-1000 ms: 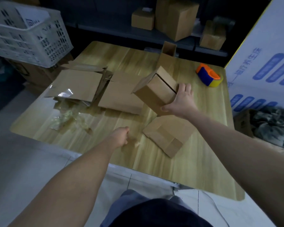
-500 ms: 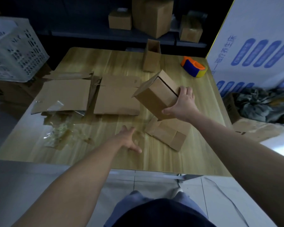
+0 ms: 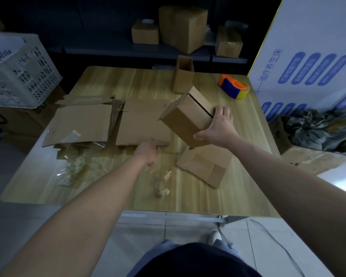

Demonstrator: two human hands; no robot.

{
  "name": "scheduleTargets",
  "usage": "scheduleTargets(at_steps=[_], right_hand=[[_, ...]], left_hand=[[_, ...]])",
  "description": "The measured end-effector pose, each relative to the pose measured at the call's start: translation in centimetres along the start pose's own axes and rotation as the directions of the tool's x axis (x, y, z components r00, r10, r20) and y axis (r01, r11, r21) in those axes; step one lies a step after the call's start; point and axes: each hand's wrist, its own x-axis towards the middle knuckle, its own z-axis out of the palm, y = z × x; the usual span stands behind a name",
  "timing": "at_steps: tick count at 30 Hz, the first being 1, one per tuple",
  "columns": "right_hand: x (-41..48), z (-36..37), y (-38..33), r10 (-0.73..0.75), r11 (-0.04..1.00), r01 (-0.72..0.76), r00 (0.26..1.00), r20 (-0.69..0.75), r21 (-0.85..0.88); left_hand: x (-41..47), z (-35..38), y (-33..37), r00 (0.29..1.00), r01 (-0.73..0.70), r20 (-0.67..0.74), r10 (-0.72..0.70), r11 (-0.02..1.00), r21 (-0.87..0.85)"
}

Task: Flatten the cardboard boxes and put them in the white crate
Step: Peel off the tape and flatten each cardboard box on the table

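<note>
Cardboard box (image 3: 185, 120), one, clasped by right hand (image 3: 218, 128); three flattened boxes (image 3: 144, 120); left hand (image 3: 148, 152) unclear.

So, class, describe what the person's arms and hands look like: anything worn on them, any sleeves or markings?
The left forearm and right forearm are bare to the frame's edge, with no sleeves in view. The left hand and right hand wear no gloves. No watch, bracelet, ring or marking shows.
</note>
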Motion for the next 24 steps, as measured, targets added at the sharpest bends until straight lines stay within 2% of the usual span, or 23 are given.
scheduleTargets(at_steps=[1, 3, 5, 6, 8, 11, 12, 14, 16, 19, 21, 24], right_hand=[[0.2, -0.2, 0.1, 0.006, 1.000, -0.006, 1.000, 0.009, 0.003], [0.5, -0.6, 0.3, 0.018, 1.000, -0.018, 0.999, 0.044, 0.005], [0.9, -1.0, 0.6, 0.035, 0.999, -0.035, 0.996, 0.085, 0.004], [1.1, -1.1, 0.8, 0.049, 0.999, -0.050, 0.994, 0.102, 0.007], [1.5, -1.5, 1.4, 0.081, 0.996, -0.084, 0.988, 0.131, 0.021], [2.0, -2.1, 2.4, 0.110, 0.993, -0.101, 0.979, 0.170, -0.060], [2.1, -2.2, 2.9, 0.104, 0.990, -0.084, 0.978, 0.182, -0.114], [2.1, -2.2, 3.6, 0.096, 0.977, -0.048, 0.969, 0.226, -0.206], [2.3, -1.8, 4.4, 0.103, 0.966, -0.027, 0.953, 0.285, -0.258], [2.6, -1.5, 5.9, 0.102, 0.982, -0.026, 0.908, 0.407, -0.189], [3.1, -1.6, 6.8, 0.072, 0.992, -0.018, 0.897, 0.437, -0.127], [3.8, -2.2, 7.3, 0.031, 0.992, 0.027, 0.901, 0.434, -0.126]], left_hand=[[0.0, -0.4, 0.7, 0.998, -0.019, -0.057, 0.016, 0.998, -0.068], [0.1, -0.9, 2.7, 0.992, -0.061, -0.127, 0.017, 0.932, -0.357], [-0.4, -1.5, 5.4, 0.995, -0.030, -0.096, -0.039, 0.780, -0.625], [-0.6, -1.8, 6.8, 0.996, -0.009, -0.071, -0.052, 0.747, -0.665], [-0.6, -2.0, 8.8, 0.990, -0.008, -0.117, -0.084, 0.778, -0.628], [-0.5, -1.6, 10.8, 0.950, -0.098, -0.297, -0.099, 0.806, -0.584], [-0.5, -1.5, 11.4, 0.957, -0.136, -0.286, -0.044, 0.805, -0.578], [-0.3, -1.0, 12.4, 0.991, -0.118, -0.124, 0.055, 0.800, -0.588], [-0.2, 0.1, 13.0, 0.999, -0.050, -0.025, 0.043, 0.828, -0.559], [0.4, 2.0, 12.7, 0.996, -0.026, -0.083, -0.015, 0.880, -0.475], [0.3, 2.9, 12.5, 0.994, -0.036, -0.106, -0.021, 0.861, -0.507], [0.3, 3.4, 12.3, 0.988, -0.071, -0.154, -0.021, 0.823, -0.564]])
